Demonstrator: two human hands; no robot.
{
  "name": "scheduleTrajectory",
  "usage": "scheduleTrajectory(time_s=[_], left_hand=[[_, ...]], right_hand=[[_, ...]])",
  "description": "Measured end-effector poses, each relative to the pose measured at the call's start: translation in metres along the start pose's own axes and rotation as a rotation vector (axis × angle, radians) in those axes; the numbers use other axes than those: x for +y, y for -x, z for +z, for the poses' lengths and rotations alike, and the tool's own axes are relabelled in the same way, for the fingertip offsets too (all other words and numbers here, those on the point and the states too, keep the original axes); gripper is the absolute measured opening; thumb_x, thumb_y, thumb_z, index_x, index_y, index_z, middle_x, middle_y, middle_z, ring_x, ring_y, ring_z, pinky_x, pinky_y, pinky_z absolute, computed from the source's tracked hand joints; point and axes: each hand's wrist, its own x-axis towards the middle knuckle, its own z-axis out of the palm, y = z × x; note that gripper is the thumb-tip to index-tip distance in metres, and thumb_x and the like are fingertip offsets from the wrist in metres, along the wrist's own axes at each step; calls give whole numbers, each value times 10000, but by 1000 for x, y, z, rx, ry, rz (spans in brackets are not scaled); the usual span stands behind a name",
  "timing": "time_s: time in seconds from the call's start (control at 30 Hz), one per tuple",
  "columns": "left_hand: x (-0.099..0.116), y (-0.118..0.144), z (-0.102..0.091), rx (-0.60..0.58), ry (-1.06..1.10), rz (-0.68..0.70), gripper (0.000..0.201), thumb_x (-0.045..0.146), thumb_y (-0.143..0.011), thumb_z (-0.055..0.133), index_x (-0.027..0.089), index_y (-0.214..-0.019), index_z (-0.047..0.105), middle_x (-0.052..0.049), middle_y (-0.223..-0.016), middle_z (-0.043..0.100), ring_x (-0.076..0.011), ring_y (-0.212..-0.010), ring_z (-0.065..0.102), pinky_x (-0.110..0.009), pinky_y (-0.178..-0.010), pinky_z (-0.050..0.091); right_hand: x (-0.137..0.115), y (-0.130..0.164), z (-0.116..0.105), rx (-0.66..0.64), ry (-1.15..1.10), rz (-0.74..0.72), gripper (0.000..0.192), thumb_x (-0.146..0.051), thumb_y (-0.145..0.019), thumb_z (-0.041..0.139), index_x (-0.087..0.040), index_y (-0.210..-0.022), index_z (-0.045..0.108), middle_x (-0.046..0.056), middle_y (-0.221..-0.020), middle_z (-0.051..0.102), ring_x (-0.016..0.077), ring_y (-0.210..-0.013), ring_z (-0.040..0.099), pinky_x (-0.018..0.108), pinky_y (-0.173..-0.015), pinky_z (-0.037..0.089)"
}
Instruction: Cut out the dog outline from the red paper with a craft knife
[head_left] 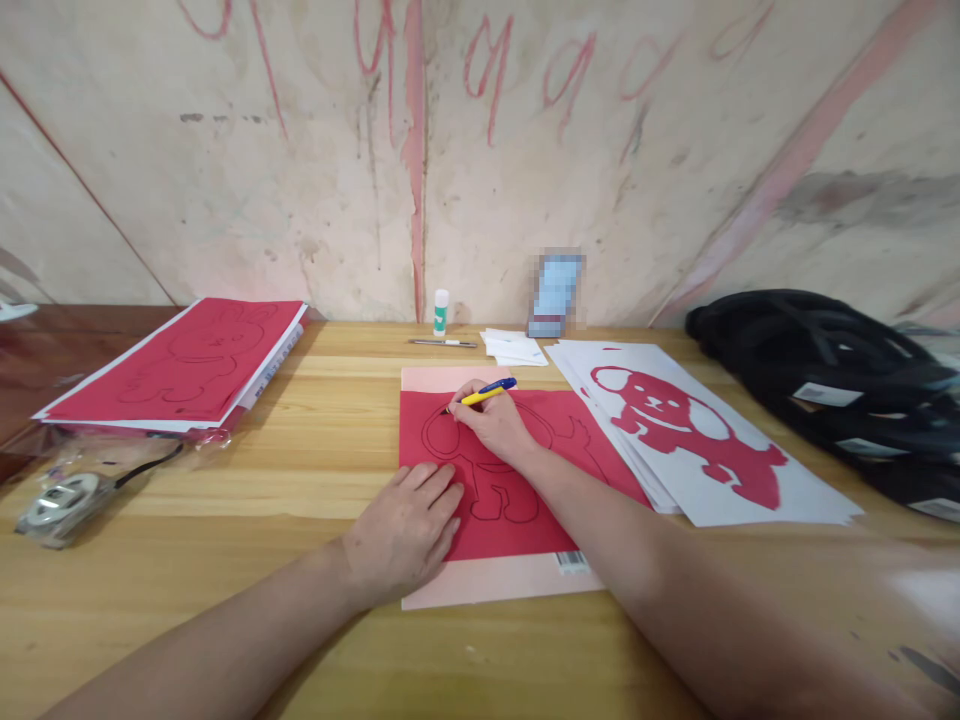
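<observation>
My right hand (495, 425) grips a yellow and blue pen (484, 393), its tip near the ear outline of an animal drawn on red paper (555, 535). Flat on the left edge of that sheet lies my left hand (409, 525), fingers outstretched and holding nothing. A pale pink sheet or pad (495, 585) with a barcode sticks out beneath the red paper. Part of the drawing is hidden by my right hand and forearm. On the right, a white sheet (697, 500) bears a red dog-like figure and overlaps other white sheets.
A stack topped with drawn-on red paper (202, 350) sits at left, behind a plastic-wrapped tape measure (67, 505). Along the wall stand a glue stick (441, 313) and a blurred phone (555, 295), near a grey pen (442, 343) and white paper slips (514, 347). A black bag-like object (810, 350) lies right.
</observation>
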Motion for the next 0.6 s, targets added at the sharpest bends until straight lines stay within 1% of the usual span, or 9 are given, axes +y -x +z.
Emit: scheduleTrajectory(time_s=[0.33, 0.6], left_hand=[[0, 1, 1, -28, 7, -11, 335, 219, -926, 420, 68, -1176, 583, -179, -1195, 614, -295, -1038, 562, -472, -843, 515], [0, 1, 0, 1, 8, -14, 319, 214, -922, 414, 95, -1166, 583, -171, -1180, 621, -285, -1030, 568, -466, -841, 515]], right_hand=[[-4, 2, 0, -34, -11, 2, 100, -286, -729, 613, -191, -724, 582, -16, -656, 595, 136, -616, 559, 277, -628, 427], [-5, 1, 0, -35, 0, 1, 99, -289, -733, 609, -195, -723, 578, -20, -648, 590, 134, -609, 549, 275, -624, 423]])
